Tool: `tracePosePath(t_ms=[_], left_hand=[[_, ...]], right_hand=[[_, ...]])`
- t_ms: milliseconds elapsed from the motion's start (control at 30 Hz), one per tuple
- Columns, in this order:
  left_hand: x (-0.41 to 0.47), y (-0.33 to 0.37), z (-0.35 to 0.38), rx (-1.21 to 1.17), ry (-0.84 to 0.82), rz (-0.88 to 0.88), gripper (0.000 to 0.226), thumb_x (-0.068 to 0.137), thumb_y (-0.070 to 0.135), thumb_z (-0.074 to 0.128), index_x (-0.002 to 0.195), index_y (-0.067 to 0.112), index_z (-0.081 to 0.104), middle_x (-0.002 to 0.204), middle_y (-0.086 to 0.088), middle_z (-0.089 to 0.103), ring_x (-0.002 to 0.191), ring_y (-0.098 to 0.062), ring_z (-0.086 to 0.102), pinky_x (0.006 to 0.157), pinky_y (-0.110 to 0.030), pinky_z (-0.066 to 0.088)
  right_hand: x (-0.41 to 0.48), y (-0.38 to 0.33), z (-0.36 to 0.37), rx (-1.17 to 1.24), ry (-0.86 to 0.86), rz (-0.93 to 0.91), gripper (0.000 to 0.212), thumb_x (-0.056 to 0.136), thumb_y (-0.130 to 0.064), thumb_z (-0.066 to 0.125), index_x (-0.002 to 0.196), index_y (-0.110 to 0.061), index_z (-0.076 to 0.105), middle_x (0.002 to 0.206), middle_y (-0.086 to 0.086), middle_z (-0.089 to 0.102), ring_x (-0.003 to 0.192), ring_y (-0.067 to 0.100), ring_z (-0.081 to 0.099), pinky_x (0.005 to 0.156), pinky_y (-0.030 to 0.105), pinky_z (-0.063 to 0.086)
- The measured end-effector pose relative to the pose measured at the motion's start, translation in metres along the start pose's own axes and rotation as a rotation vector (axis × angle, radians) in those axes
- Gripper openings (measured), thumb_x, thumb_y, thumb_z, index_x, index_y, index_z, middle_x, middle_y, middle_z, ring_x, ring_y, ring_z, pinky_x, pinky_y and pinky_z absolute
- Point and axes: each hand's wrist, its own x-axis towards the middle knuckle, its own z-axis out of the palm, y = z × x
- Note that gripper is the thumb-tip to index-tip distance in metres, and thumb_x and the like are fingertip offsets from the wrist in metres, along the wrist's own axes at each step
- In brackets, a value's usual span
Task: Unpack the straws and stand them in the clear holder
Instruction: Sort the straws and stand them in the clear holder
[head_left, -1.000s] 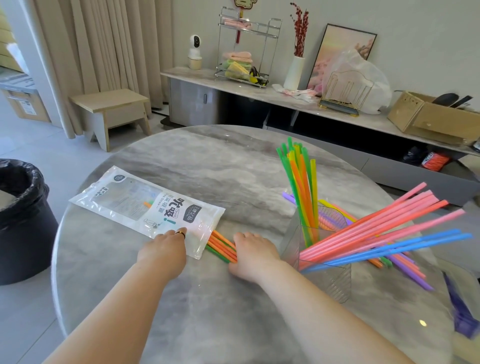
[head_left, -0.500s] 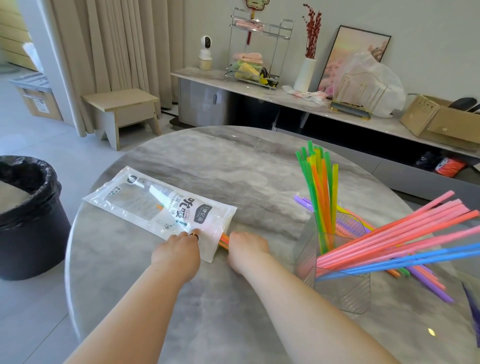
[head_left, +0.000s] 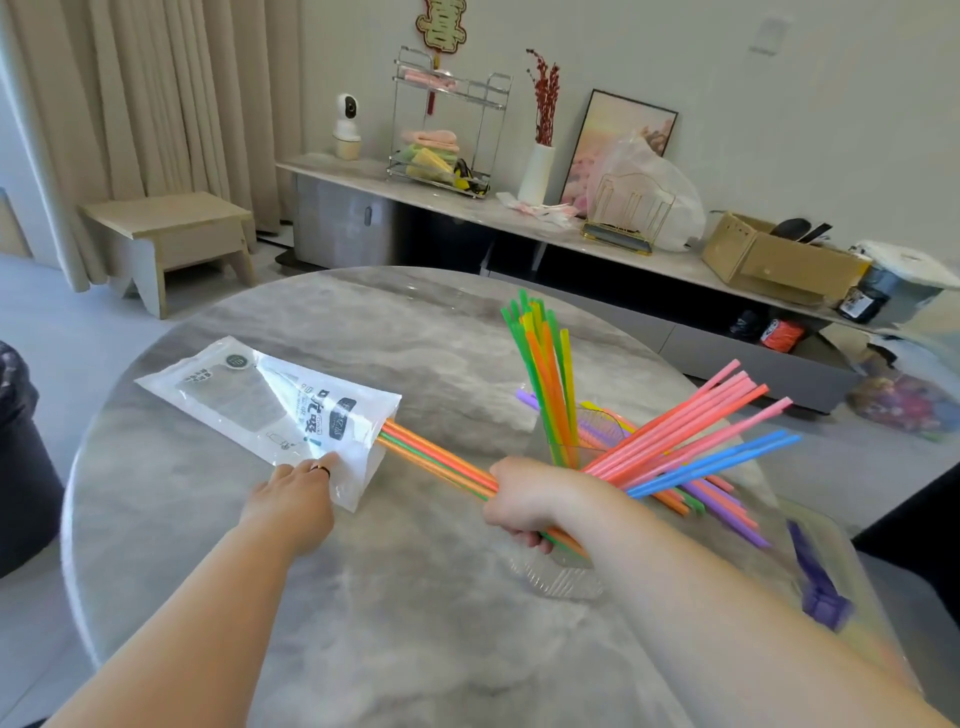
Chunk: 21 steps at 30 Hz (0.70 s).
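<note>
Broadly, the round tabletop (head_left: 415, 597) is glossy grey marble, with bare room along its curved near edge. On its left lies a flat, crinkled plastic bag (head_left: 249, 395), mouth facing right. Right of centre stands the clear holder (head_left: 561, 582), ribbed at the base, with thin smooth straws (head_left: 545, 374) fanning from it. The right hand (head_left: 524, 499) grips a bundle (head_left: 436, 457) of orange and green straws, its far ends inside the bag's mouth. The left hand (head_left: 293, 499) presses flat fingers on the bag's open end.

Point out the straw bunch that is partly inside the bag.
The orange-and-green bunch in the right hand, ends inside the bag; other straws stand in the clear holder.
</note>
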Motion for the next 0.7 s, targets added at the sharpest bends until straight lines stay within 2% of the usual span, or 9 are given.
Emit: tracePosePath(t_ms=[100, 233, 300, 400, 500, 567, 633, 700], left_hand=[[0.002, -0.004, -0.004, -0.073, -0.019, -0.027, 0.056, 0.085, 0.001, 0.03, 0.134, 0.025, 0.031, 0.14, -0.001, 0.04, 0.128, -0.023, 0.032, 0.097, -0.031, 0.035], [0.001, -0.002, -0.006, -0.127, -0.046, -0.054, 0.052, 0.09, 0.005, 0.031, 0.138, 0.023, 0.03, 0.145, -0.003, 0.036, 0.129, -0.025, 0.036, 0.1, -0.032, 0.034], [-0.002, 0.005, -0.014, -0.161, -0.005, -0.06, 0.05, 0.092, 0.007, 0.031, 0.14, 0.02, 0.029, 0.149, -0.004, 0.032, 0.13, -0.026, 0.037, 0.102, -0.031, 0.032], [-0.013, 0.019, -0.032, -0.306, 0.17, -0.014, 0.042, 0.092, 0.006, 0.034, 0.131, 0.016, 0.044, 0.141, -0.01, 0.045, 0.121, -0.031, 0.047, 0.097, -0.034, 0.037], [-0.033, 0.037, -0.051, -0.536, 0.243, 0.054, 0.032, 0.093, 0.015, 0.039, 0.12, 0.018, 0.056, 0.124, -0.009, 0.059, 0.112, -0.029, 0.052, 0.086, -0.032, 0.04], [-0.05, 0.05, -0.058, -0.617, 0.222, 0.144, 0.027, 0.092, 0.025, 0.045, 0.114, 0.021, 0.06, 0.109, -0.002, 0.062, 0.108, -0.023, 0.052, 0.082, -0.027, 0.037], [-0.066, 0.062, -0.06, -0.688, 0.139, 0.29, 0.025, 0.09, 0.029, 0.051, 0.111, 0.022, 0.062, 0.1, 0.006, 0.06, 0.101, -0.013, 0.053, 0.085, -0.022, 0.033], [-0.079, 0.073, -0.057, -0.768, -0.094, 0.416, 0.028, 0.088, 0.03, 0.053, 0.116, 0.024, 0.056, 0.105, 0.006, 0.062, 0.097, -0.007, 0.055, 0.088, -0.018, 0.035]], right_hand=[[-0.022, 0.013, -0.01, -0.018, -0.032, 0.01, 0.008, 0.084, -0.005, 0.037, 0.08, -0.007, 0.043, 0.059, 0.012, 0.042, 0.043, 0.02, 0.036, 0.04, 0.023, 0.032], [-0.051, 0.03, -0.023, -0.173, -0.029, -0.022, 0.022, 0.08, -0.004, 0.041, 0.096, 0.003, 0.056, 0.066, 0.019, 0.048, 0.045, 0.025, 0.044, 0.038, 0.023, 0.037], [-0.065, 0.037, -0.03, -0.226, -0.015, -0.022, 0.024, 0.081, -0.007, 0.042, 0.099, -0.001, 0.055, 0.063, 0.015, 0.049, 0.04, 0.021, 0.043, 0.037, 0.023, 0.037], [-0.077, 0.045, -0.039, -0.354, 0.005, -0.031, 0.032, 0.083, -0.007, 0.04, 0.11, -0.005, 0.054, 0.064, 0.01, 0.05, 0.042, 0.019, 0.044, 0.038, 0.023, 0.038], [-0.085, 0.044, -0.046, -0.541, 0.023, -0.067, 0.037, 0.083, -0.006, 0.04, 0.116, -0.012, 0.056, 0.079, 0.009, 0.059, 0.063, 0.024, 0.053, 0.048, 0.025, 0.039], [-0.088, 0.04, -0.047, -0.647, 0.044, -0.107, 0.036, 0.084, -0.007, 0.042, 0.115, -0.015, 0.057, 0.097, 0.011, 0.064, 0.079, 0.027, 0.057, 0.051, 0.026, 0.036], [-0.091, 0.034, -0.046, -0.731, 0.081, -0.151, 0.029, 0.086, -0.01, 0.044, 0.109, -0.016, 0.059, 0.106, 0.009, 0.064, 0.092, 0.028, 0.059, 0.061, 0.027, 0.036], [-0.092, 0.028, -0.043, -0.803, 0.131, -0.198, 0.023, 0.086, -0.014, 0.046, 0.104, -0.018, 0.06, 0.107, 0.007, 0.064, 0.096, 0.028, 0.059, 0.066, 0.029, 0.037]])
